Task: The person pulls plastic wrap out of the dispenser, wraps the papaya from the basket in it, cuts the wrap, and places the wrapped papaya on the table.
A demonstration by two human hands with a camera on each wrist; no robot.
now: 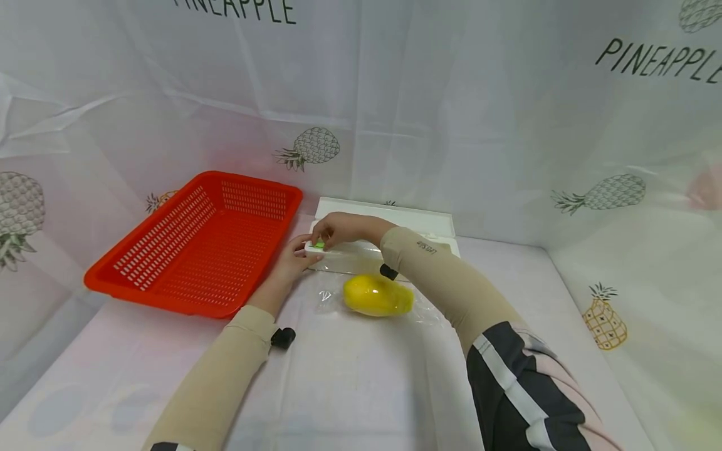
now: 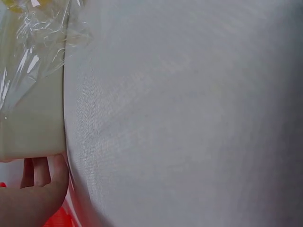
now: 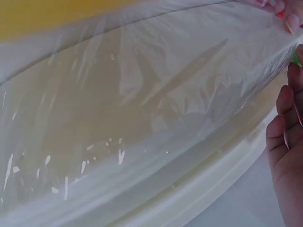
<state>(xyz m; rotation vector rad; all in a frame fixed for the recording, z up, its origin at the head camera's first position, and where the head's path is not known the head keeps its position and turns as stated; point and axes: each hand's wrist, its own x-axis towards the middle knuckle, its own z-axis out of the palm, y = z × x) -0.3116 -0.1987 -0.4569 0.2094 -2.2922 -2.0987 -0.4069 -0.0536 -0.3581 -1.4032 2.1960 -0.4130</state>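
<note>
A long white cling film dispenser [image 1: 417,219] lies with its lid raised at the back of the table, clear film drawn out over its front. My left hand [image 1: 293,258] grips its left end, thumb at the front; in the left wrist view the fingers [image 2: 41,171] bend against the end face. At that same end my right hand [image 1: 346,228] pinches a small green slide cutter [image 1: 319,245], which also shows beside the fingertips in the right wrist view. A glossy yellow papaya-like fruit [image 1: 376,295] rests on clear film [image 1: 327,299] in front of the dispenser.
To the left, a red plastic basket [image 1: 228,250] with slotted walls stands close to my left forearm. A white curtain [image 1: 429,125] printed with pineapples hangs behind the table and down its right side. The white tablecloth [image 1: 350,388] spreads toward me.
</note>
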